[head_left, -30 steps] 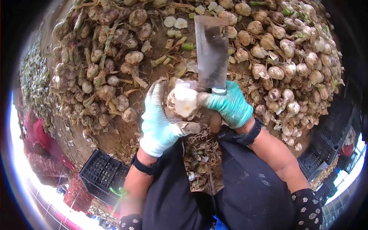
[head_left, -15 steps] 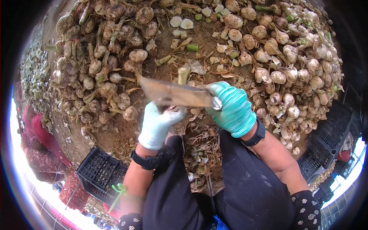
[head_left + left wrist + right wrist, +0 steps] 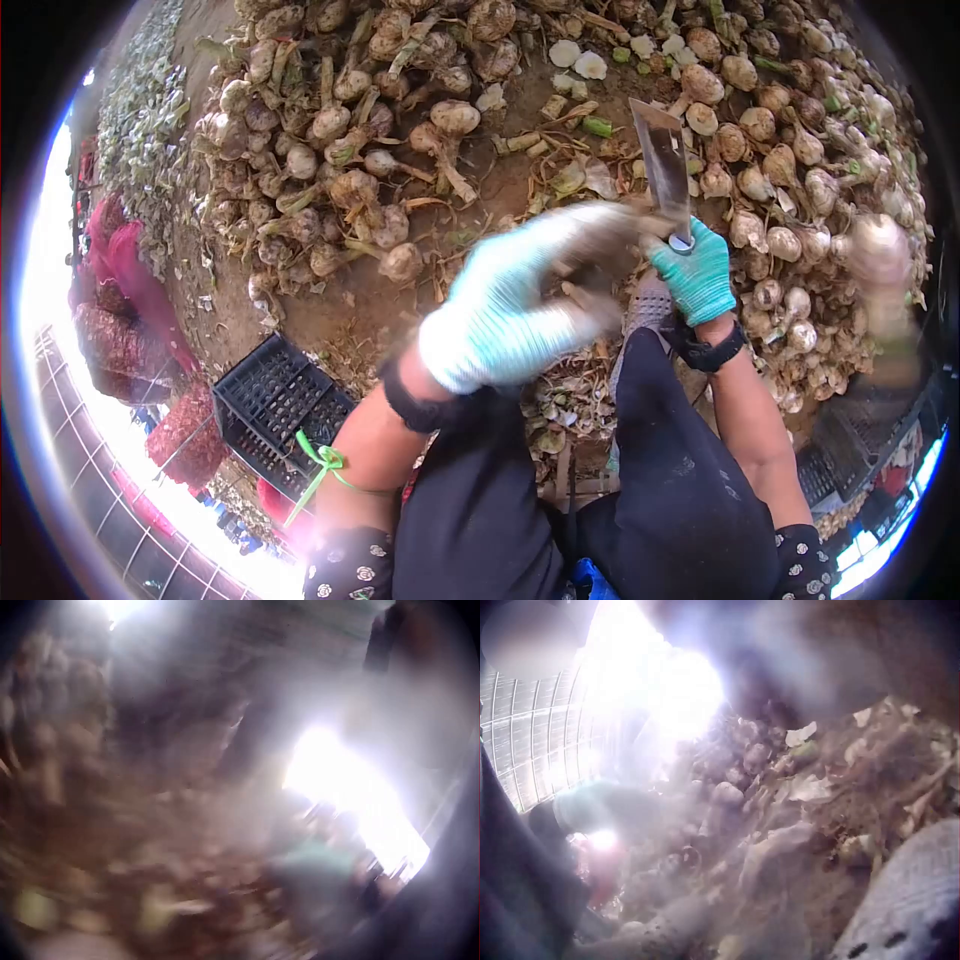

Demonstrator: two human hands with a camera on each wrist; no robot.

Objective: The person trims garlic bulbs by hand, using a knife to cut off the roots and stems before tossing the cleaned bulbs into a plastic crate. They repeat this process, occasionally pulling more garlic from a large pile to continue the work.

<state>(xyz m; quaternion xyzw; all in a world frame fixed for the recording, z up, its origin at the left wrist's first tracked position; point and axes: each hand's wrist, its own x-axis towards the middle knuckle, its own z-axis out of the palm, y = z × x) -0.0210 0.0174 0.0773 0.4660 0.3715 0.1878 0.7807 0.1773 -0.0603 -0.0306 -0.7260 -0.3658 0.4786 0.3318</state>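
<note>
In the head view, my left hand [image 3: 520,290], in a pale green-white glove with soiled fingertips, reaches across the front of my body. Its fingers are extended and blurred, the thumb apart from them. My right hand [image 3: 697,272], in a green glove, grips the handle of a cleaver [image 3: 664,165] whose broad blade points up and away. A blurred garlic bulb [image 3: 880,250] with its stalk appears over the right-hand heap, away from both hands. Motion blur smears most of the left wrist view.
Untrimmed garlic with long stalks [image 3: 350,200] heaps at the left; another garlic heap [image 3: 790,200] lies at the right. Trimmings and a patterned shoe [image 3: 648,308] are near my knees. A black crate [image 3: 280,400] stands at lower left, mesh sacks [image 3: 125,345] beyond it.
The left hand held a garlic bulb, with the cleaver swinging across it. Now that hand has swung right and let go, and a blurred bulb shows at the right. The cleaver blade points up again.
</note>
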